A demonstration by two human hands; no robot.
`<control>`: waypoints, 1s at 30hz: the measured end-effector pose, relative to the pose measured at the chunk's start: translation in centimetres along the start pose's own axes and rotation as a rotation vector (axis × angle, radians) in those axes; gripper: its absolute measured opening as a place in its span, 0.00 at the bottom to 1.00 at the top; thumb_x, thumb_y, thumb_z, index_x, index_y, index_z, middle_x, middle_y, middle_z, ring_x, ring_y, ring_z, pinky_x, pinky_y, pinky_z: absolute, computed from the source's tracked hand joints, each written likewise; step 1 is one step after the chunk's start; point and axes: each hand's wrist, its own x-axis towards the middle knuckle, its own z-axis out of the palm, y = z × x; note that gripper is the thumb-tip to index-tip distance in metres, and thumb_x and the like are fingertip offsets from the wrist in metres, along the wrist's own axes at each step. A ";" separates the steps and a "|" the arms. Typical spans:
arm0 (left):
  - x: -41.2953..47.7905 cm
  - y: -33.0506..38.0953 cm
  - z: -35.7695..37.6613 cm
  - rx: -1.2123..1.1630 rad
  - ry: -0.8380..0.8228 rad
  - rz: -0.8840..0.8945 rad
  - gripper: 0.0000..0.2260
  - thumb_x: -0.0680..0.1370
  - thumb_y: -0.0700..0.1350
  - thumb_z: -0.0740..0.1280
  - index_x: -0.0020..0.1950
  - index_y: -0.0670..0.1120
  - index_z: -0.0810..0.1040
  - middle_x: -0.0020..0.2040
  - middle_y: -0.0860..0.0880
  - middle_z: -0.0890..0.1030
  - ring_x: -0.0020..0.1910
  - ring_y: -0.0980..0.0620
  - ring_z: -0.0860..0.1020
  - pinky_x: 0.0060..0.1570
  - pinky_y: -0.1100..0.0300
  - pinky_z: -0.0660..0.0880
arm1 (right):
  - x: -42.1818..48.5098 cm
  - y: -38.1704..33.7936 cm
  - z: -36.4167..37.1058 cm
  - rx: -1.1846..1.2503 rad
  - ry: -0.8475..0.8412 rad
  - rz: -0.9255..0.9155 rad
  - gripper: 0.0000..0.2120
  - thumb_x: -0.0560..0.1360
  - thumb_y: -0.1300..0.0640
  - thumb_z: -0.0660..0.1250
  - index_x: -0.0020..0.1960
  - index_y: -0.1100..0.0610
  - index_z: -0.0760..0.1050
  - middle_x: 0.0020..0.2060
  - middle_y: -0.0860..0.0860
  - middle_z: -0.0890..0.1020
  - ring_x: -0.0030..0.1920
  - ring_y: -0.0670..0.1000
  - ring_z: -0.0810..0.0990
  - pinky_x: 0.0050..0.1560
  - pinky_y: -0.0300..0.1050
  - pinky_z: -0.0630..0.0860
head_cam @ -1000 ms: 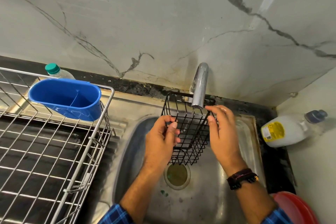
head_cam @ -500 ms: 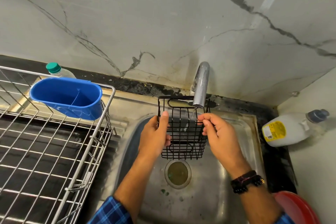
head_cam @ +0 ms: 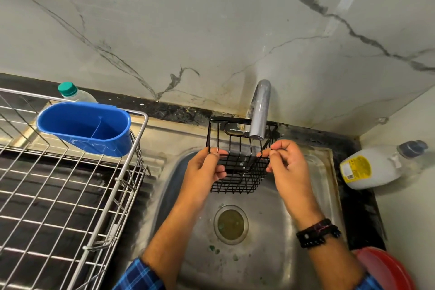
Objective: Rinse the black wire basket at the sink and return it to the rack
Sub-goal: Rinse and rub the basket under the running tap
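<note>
The black wire basket (head_cam: 240, 167) hangs over the steel sink (head_cam: 266, 231), right under the spout of the chrome tap (head_cam: 260, 110). A thin stream of water falls from the spout into it. My left hand (head_cam: 203, 174) grips its left rim and side. My right hand (head_cam: 286, 167) pinches the right rim with thumb and fingers. The basket's open top faces up and toward me. The silver wire dish rack (head_cam: 77, 195) stands to the left of the sink.
A blue plastic cutlery holder (head_cam: 87, 129) hangs on the rack's back corner, with a green-capped bottle (head_cam: 70, 92) behind it. A white jug with a yellow label (head_cam: 376, 167) lies on the right counter. A red lid (head_cam: 386, 268) sits at the lower right. The drain (head_cam: 231, 223) is below the basket.
The basket has been turned in both hands from tilted to upright, with its opening up under the spout. My right hand shifted from the basket's side to pinching its right rim.
</note>
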 end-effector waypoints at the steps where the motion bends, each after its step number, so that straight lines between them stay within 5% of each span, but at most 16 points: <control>1: -0.1 0.0 0.0 -0.011 -0.009 0.003 0.18 0.84 0.42 0.60 0.43 0.53 0.87 0.40 0.45 0.80 0.37 0.55 0.78 0.46 0.56 0.79 | 0.0 0.0 -0.1 0.014 -0.006 0.001 0.11 0.80 0.67 0.61 0.50 0.51 0.75 0.43 0.46 0.86 0.44 0.42 0.83 0.43 0.37 0.78; 6: 0.0 -0.4 -0.3 -0.067 -0.057 -0.017 0.18 0.84 0.38 0.59 0.44 0.50 0.86 0.39 0.45 0.79 0.37 0.53 0.77 0.43 0.58 0.79 | -0.3 -0.1 -0.6 0.047 -0.021 0.023 0.17 0.76 0.73 0.58 0.50 0.53 0.76 0.44 0.48 0.86 0.49 0.47 0.84 0.45 0.39 0.77; 11: -0.3 -0.4 0.1 -0.017 -0.023 -0.037 0.13 0.83 0.50 0.64 0.47 0.50 0.86 0.38 0.46 0.78 0.37 0.54 0.78 0.48 0.56 0.79 | -0.6 0.0 -0.5 0.054 0.004 0.027 0.09 0.80 0.68 0.61 0.51 0.55 0.76 0.43 0.48 0.87 0.42 0.45 0.82 0.46 0.44 0.76; 17: 0.0 -0.5 -0.1 0.040 -0.070 -0.026 0.09 0.82 0.48 0.66 0.47 0.52 0.85 0.40 0.49 0.79 0.40 0.54 0.78 0.51 0.53 0.80 | -0.2 0.2 -0.4 0.019 -0.001 0.061 0.10 0.79 0.63 0.66 0.52 0.49 0.75 0.46 0.49 0.87 0.50 0.47 0.85 0.56 0.50 0.79; 21: -0.4 -0.5 1.4 0.129 0.051 0.004 0.11 0.76 0.56 0.73 0.46 0.49 0.80 0.34 0.54 0.78 0.35 0.56 0.78 0.42 0.57 0.81 | -0.5 -0.8 0.4 -0.112 0.030 0.026 0.10 0.76 0.54 0.73 0.54 0.46 0.75 0.43 0.46 0.83 0.43 0.39 0.81 0.44 0.34 0.75; 25: -0.3 -1.3 2.2 0.189 0.174 0.032 0.14 0.74 0.58 0.74 0.47 0.49 0.79 0.38 0.55 0.82 0.37 0.58 0.80 0.39 0.58 0.78 | -0.5 -0.8 0.5 -0.217 -0.034 -0.022 0.14 0.76 0.58 0.72 0.55 0.43 0.73 0.45 0.44 0.81 0.41 0.41 0.78 0.44 0.33 0.73; 30: 0.0 -1.0 -0.1 0.398 -0.005 0.081 0.06 0.79 0.53 0.71 0.55 0.55 0.81 0.46 0.54 0.86 0.44 0.55 0.83 0.43 0.54 0.82 | -0.2 -1.4 -0.6 -0.366 -0.001 -0.116 0.12 0.76 0.56 0.72 0.55 0.44 0.76 0.45 0.40 0.81 0.45 0.39 0.79 0.43 0.30 0.76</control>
